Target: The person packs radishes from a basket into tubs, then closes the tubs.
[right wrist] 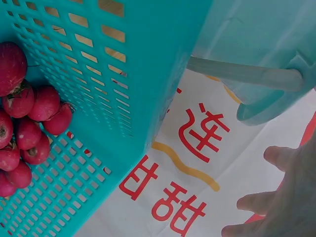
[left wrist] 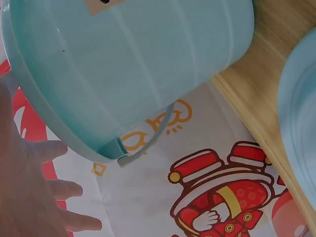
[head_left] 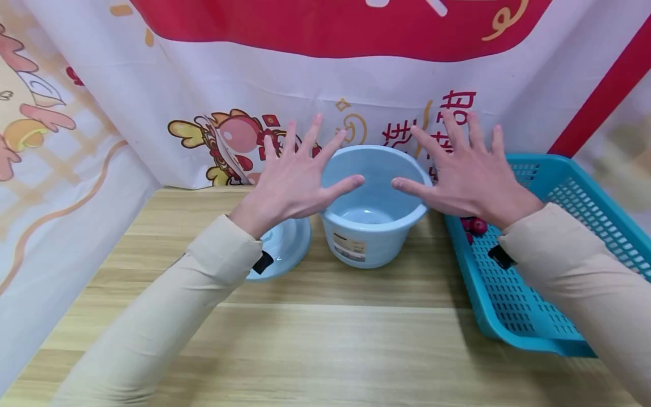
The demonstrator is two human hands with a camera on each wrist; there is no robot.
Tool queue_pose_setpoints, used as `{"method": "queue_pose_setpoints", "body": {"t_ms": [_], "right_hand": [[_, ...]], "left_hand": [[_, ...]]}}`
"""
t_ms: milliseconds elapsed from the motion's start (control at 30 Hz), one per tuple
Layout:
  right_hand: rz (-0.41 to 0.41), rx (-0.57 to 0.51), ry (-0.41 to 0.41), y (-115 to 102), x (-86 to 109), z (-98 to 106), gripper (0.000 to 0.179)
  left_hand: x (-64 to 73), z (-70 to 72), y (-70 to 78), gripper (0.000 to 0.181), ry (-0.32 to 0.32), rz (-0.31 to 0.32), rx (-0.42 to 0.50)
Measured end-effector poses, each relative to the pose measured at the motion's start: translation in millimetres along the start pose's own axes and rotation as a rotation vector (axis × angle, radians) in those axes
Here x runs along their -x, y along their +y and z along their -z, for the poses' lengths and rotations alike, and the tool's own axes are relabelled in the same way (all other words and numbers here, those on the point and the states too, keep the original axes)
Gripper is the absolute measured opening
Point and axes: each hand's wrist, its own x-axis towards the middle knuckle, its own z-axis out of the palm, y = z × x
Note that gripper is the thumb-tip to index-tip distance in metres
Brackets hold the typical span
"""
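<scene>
A light blue plastic bucket (head_left: 389,246) stands upright on the table, with its inside open to view and no contents showing. My left hand (head_left: 295,183) spreads its fingers over the bucket's left rim and holds nothing. Over the right rim hovers my right hand (head_left: 470,181), fingers spread and nothing in its grasp. Left of the bucket lies a round light blue lid (head_left: 295,246), partly hidden by my left arm. Several small red radishes (right wrist: 29,133) sit in a teal basket (head_left: 488,316) at the right; in the head view my right hand covers most of them.
A wooden table (head_left: 325,350) bears everything. Behind it hangs a printed white and red cloth (head_left: 285,73). The bucket's handle (right wrist: 247,74) hangs down on its far side, near the basket wall.
</scene>
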Motion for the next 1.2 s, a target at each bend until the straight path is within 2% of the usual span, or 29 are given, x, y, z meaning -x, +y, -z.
{"method": "queue_pose_setpoints", "body": {"t_ms": [67, 167, 367, 467, 667, 800, 933, 1067, 1200], "right_hand": [[0.000, -0.010, 0.001, 1, 0.6, 3, 0.105], [0.001, -0.040, -0.002, 5, 2.7, 8, 0.104], [0.040, -0.178, 0.015, 31, 11.5, 15, 0.098], [0.054, -0.314, -0.001, 53, 14.7, 13, 0.094], [-0.016, -0.538, -0.044, 99, 17.4, -2, 0.090], [-0.077, -0.615, -0.077, 122, 15.1, -14, 0.087], [-0.163, -0.660, -0.114, 138, 12.5, -25, 0.088], [-0.229, -0.698, -0.159, 146, 11.7, -34, 0.091], [-0.249, -0.731, -0.188, 150, 9.8, -44, 0.089]], "left_hand": [[0.7, -1.0, -0.7, 0.090, 0.003, -0.003, 0.029], [3.6, -5.2, -3.5, 0.087, -0.003, 0.000, 0.148], [10.0, -26.4, -12.4, 0.077, -0.008, 0.009, 0.541], [11.9, -39.3, -13.2, 0.074, 0.037, 0.000, 0.693], [15.1, -57.8, -12.7, 0.071, 0.151, 0.031, 0.919], [15.7, -65.1, -13.1, 0.072, 0.170, 0.047, 0.990], [15.6, -68.8, -11.3, 0.071, 0.180, 0.049, 1.009], [15.7, -70.4, -7.3, 0.071, 0.193, 0.040, 1.003], [16.7, -71.1, -5.3, 0.072, 0.204, 0.024, 0.971]]}}
